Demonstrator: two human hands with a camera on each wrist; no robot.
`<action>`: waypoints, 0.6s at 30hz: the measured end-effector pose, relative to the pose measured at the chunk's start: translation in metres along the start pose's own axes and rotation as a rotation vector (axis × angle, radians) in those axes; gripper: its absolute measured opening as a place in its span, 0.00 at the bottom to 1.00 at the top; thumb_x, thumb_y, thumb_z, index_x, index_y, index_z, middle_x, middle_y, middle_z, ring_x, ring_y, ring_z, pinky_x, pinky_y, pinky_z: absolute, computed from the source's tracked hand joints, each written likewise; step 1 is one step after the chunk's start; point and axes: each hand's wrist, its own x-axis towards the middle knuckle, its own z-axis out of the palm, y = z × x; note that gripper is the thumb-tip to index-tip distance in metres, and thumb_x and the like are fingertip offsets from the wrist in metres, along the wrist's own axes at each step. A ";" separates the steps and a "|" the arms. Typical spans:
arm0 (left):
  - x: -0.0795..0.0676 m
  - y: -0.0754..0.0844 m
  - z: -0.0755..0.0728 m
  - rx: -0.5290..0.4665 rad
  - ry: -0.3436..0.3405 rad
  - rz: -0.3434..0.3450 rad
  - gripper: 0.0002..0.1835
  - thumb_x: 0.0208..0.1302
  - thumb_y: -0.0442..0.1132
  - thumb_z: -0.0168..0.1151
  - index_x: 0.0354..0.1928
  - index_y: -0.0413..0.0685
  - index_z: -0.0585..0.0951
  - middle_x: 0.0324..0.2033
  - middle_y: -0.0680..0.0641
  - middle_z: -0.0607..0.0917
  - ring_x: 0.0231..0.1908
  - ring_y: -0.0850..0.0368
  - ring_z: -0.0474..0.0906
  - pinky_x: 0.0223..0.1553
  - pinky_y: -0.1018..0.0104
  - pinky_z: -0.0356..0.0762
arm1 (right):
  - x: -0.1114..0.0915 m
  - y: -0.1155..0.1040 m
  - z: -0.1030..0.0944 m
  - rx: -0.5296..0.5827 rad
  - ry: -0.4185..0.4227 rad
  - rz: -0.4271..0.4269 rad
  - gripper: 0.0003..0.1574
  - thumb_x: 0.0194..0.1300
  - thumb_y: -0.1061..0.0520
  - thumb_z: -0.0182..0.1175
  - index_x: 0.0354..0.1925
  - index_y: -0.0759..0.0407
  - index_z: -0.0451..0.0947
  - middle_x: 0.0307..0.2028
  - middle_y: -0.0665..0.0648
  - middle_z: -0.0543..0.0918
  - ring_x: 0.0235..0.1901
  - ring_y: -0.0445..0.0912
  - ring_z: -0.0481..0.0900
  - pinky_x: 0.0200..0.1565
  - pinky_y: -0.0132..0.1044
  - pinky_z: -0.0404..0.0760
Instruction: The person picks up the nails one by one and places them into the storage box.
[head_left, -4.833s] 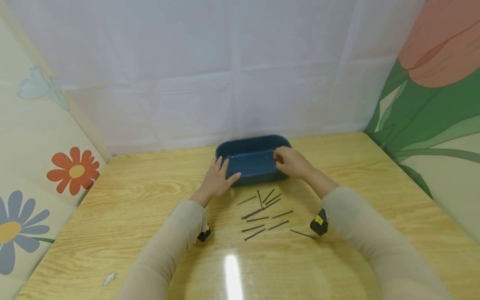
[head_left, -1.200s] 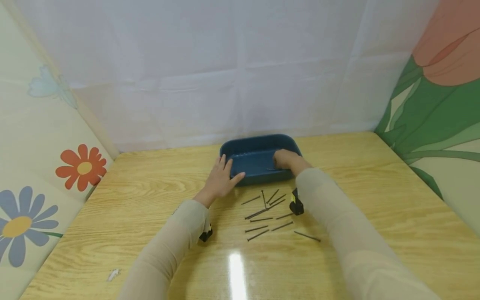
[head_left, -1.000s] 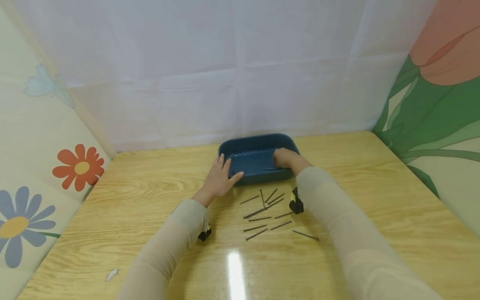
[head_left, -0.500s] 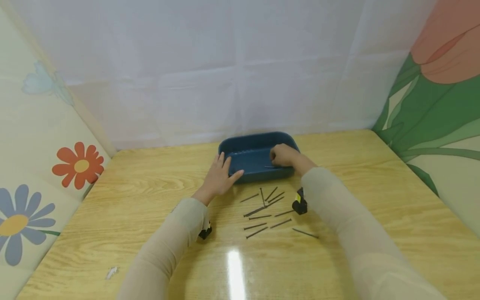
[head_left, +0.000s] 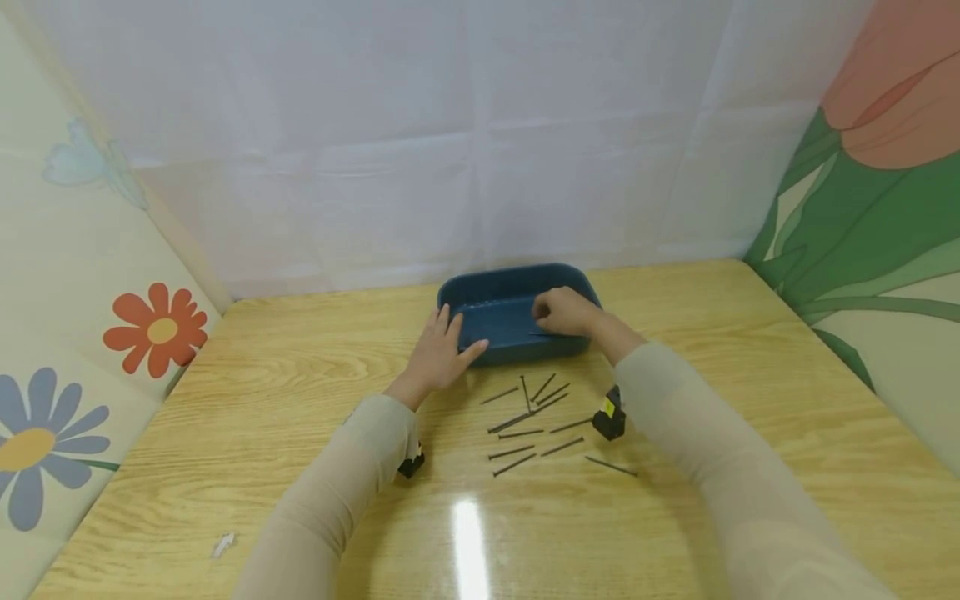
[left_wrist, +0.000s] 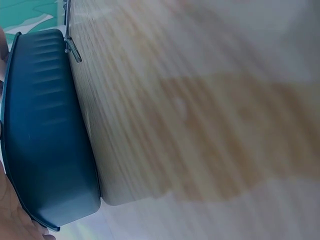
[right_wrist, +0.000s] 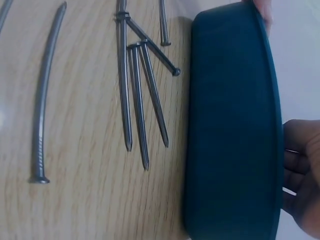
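Observation:
A dark blue plastic bin (head_left: 517, 353) stands near the back of the table. My left hand (head_left: 435, 350) rests on its left end, fingers straight and spread over the rim, thumb along the front. My right hand (head_left: 567, 312) hangs over the bin's right part with curled fingers; whether anything lies between them is hidden. Below it, one nail (head_left: 546, 334) lies inside by the front wall. Several loose steel nails (head_left: 514, 465) are scattered on the table in front. From the right wrist, the bin's outer wall (right_wrist: 230, 125) covers part of the right-hand fingers (right_wrist: 297, 165).
The wooden table (head_left: 300, 358) meets a white cloth backdrop (head_left: 337, 167) behind the bin. One nail (head_left: 611, 467) lies apart at the right, below the black wrist camera (head_left: 609, 417). A small pale patch (head_left: 223, 546) marks the table's front left.
A nail has appeared in the bin since the earliest frame. Over the last second my right hand has risen slightly and shifted left, while that nail stays put. My left hand keeps its place.

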 end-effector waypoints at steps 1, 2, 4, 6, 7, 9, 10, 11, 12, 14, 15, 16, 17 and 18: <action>0.000 0.000 0.000 -0.001 -0.003 -0.002 0.42 0.59 0.65 0.35 0.65 0.39 0.49 0.64 0.37 0.41 0.63 0.45 0.31 0.60 0.53 0.38 | -0.001 -0.001 0.000 0.003 0.004 -0.005 0.14 0.57 0.63 0.53 0.42 0.68 0.74 0.39 0.62 0.77 0.40 0.53 0.73 0.41 0.43 0.72; 0.000 0.000 0.000 0.000 -0.005 -0.003 0.42 0.59 0.65 0.35 0.64 0.38 0.49 0.64 0.37 0.41 0.63 0.45 0.31 0.60 0.53 0.38 | -0.002 -0.003 -0.001 0.007 0.005 -0.013 0.14 0.58 0.63 0.53 0.42 0.68 0.74 0.39 0.62 0.77 0.40 0.53 0.73 0.41 0.43 0.72; 0.000 0.001 0.000 0.001 -0.004 -0.005 0.42 0.59 0.65 0.34 0.64 0.38 0.50 0.64 0.37 0.41 0.63 0.44 0.32 0.60 0.53 0.38 | -0.005 -0.006 -0.002 0.017 0.014 -0.021 0.14 0.58 0.63 0.53 0.42 0.68 0.74 0.38 0.62 0.77 0.40 0.53 0.73 0.41 0.43 0.72; 0.000 0.001 0.000 0.010 -0.002 -0.003 0.42 0.59 0.65 0.34 0.64 0.38 0.50 0.64 0.36 0.42 0.63 0.43 0.33 0.60 0.53 0.39 | -0.006 -0.009 -0.002 0.022 0.025 -0.023 0.14 0.58 0.62 0.53 0.42 0.68 0.75 0.38 0.61 0.77 0.39 0.52 0.73 0.41 0.43 0.73; 0.000 0.001 0.000 0.014 -0.002 -0.004 0.42 0.59 0.65 0.34 0.64 0.38 0.50 0.64 0.36 0.42 0.63 0.43 0.33 0.60 0.53 0.39 | -0.007 -0.010 -0.002 0.022 0.032 -0.025 0.14 0.58 0.62 0.54 0.42 0.67 0.75 0.38 0.61 0.77 0.39 0.52 0.74 0.41 0.43 0.73; 0.000 0.001 0.000 0.021 -0.001 -0.008 0.42 0.59 0.65 0.34 0.64 0.38 0.50 0.63 0.36 0.42 0.62 0.43 0.34 0.60 0.53 0.39 | -0.009 -0.013 -0.003 0.027 0.045 -0.029 0.13 0.58 0.61 0.54 0.42 0.66 0.75 0.38 0.60 0.78 0.39 0.51 0.74 0.41 0.42 0.73; 0.000 0.001 0.000 0.024 -0.001 -0.008 0.42 0.59 0.64 0.34 0.64 0.38 0.50 0.63 0.36 0.43 0.62 0.42 0.35 0.60 0.53 0.39 | -0.009 -0.014 -0.002 0.029 0.048 -0.030 0.13 0.58 0.61 0.54 0.42 0.66 0.75 0.38 0.60 0.78 0.39 0.51 0.74 0.41 0.42 0.73; 0.000 0.001 0.000 0.026 -0.002 -0.009 0.42 0.59 0.64 0.34 0.64 0.38 0.50 0.63 0.36 0.43 0.62 0.42 0.35 0.60 0.53 0.39 | -0.010 -0.014 -0.002 0.030 0.050 -0.031 0.13 0.58 0.61 0.54 0.42 0.66 0.75 0.38 0.60 0.78 0.39 0.51 0.74 0.41 0.42 0.73; 0.000 0.000 0.000 0.024 -0.003 -0.010 0.42 0.59 0.64 0.34 0.64 0.38 0.50 0.63 0.36 0.42 0.62 0.42 0.35 0.60 0.53 0.39 | -0.010 -0.015 -0.002 0.030 0.053 -0.033 0.13 0.58 0.61 0.54 0.42 0.65 0.76 0.38 0.59 0.78 0.39 0.51 0.74 0.41 0.42 0.73; 0.000 0.000 0.000 0.026 -0.001 -0.009 0.42 0.59 0.64 0.35 0.64 0.38 0.50 0.63 0.36 0.42 0.62 0.42 0.35 0.60 0.53 0.39 | -0.011 -0.016 -0.001 0.025 0.063 -0.041 0.13 0.57 0.61 0.55 0.41 0.65 0.76 0.38 0.59 0.78 0.39 0.50 0.74 0.40 0.41 0.73; 0.000 0.000 0.000 0.024 0.000 -0.007 0.42 0.59 0.64 0.35 0.64 0.38 0.50 0.63 0.36 0.43 0.62 0.42 0.35 0.60 0.53 0.39 | -0.012 -0.017 -0.001 0.025 0.068 -0.044 0.12 0.57 0.61 0.55 0.41 0.65 0.76 0.37 0.59 0.78 0.38 0.50 0.75 0.40 0.41 0.73; 0.000 0.000 0.000 0.024 0.001 -0.004 0.42 0.60 0.64 0.35 0.64 0.38 0.50 0.63 0.36 0.43 0.62 0.42 0.35 0.60 0.53 0.39 | -0.013 -0.017 -0.001 0.026 0.071 -0.048 0.12 0.57 0.61 0.55 0.40 0.64 0.76 0.37 0.59 0.78 0.38 0.50 0.75 0.40 0.41 0.73; 0.000 0.001 0.000 0.023 0.000 -0.003 0.42 0.59 0.64 0.35 0.64 0.38 0.50 0.63 0.36 0.42 0.62 0.43 0.34 0.60 0.53 0.39 | -0.015 -0.017 -0.001 0.026 0.077 -0.053 0.11 0.57 0.61 0.56 0.40 0.64 0.76 0.37 0.58 0.79 0.37 0.49 0.75 0.40 0.41 0.74; 0.000 0.001 0.000 0.022 -0.001 -0.002 0.42 0.59 0.64 0.35 0.64 0.38 0.50 0.64 0.36 0.42 0.63 0.43 0.34 0.60 0.53 0.38 | -0.016 -0.018 -0.001 0.025 0.083 -0.059 0.11 0.56 0.61 0.56 0.39 0.64 0.76 0.36 0.58 0.79 0.37 0.49 0.75 0.39 0.40 0.74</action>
